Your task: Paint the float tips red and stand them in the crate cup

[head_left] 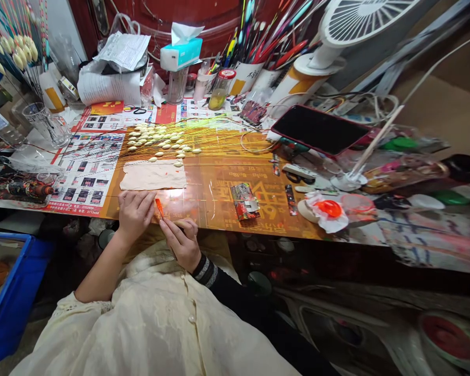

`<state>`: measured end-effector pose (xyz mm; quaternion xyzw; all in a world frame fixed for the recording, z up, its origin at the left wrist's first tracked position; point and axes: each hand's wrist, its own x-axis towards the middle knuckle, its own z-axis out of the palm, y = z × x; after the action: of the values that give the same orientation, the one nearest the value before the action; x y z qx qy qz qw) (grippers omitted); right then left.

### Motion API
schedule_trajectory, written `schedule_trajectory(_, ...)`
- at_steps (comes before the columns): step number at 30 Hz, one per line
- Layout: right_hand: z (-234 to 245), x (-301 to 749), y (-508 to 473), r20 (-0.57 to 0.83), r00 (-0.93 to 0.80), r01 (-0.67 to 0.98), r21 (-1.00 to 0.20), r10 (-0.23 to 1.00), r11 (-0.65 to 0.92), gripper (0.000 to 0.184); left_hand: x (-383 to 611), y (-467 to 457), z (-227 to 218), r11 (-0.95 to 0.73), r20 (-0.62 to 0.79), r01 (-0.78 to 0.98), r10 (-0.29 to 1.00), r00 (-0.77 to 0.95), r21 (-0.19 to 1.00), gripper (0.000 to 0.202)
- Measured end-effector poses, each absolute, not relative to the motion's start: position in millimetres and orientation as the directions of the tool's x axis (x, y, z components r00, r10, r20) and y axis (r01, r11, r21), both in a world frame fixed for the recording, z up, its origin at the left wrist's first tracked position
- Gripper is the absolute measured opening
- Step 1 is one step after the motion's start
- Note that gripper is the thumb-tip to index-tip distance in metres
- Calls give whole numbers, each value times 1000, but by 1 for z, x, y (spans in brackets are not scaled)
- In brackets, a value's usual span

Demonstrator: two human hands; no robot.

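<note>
My left hand (135, 211) is closed at the table's front edge, its fingers pressed together around what looks like a thin fishing float stem (84, 196) that runs out to the left. Between the fingers of my right hand (182, 241) is a slim paintbrush (159, 207) with a bright orange tip, close beside the left fingertips. Just beyond the hands lies a pale cloth (152, 175) with small orange specks. Behind it, many fishing floats (156, 140) with cream oval bodies and long thin stems rest on the table. My palms hide whatever else is gripped.
A paint-stained box (245, 201) lies right of my hands. Farther right sits orange paint (329, 208) in a wrapped dish. A phone (321, 128) leans on a stand, near a fan (366, 18). Glass jar (47, 125) stands left; a blue crate (21, 292) is below.
</note>
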<state>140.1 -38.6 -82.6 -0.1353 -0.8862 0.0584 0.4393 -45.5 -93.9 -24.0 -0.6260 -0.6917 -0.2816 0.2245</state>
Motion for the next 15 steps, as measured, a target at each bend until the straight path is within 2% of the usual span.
schedule_trajectory(15,-82,140,-39,764,-578,183,-221,286,958,58,-45,-93,-23,45,687,995,721,-94,89,30)
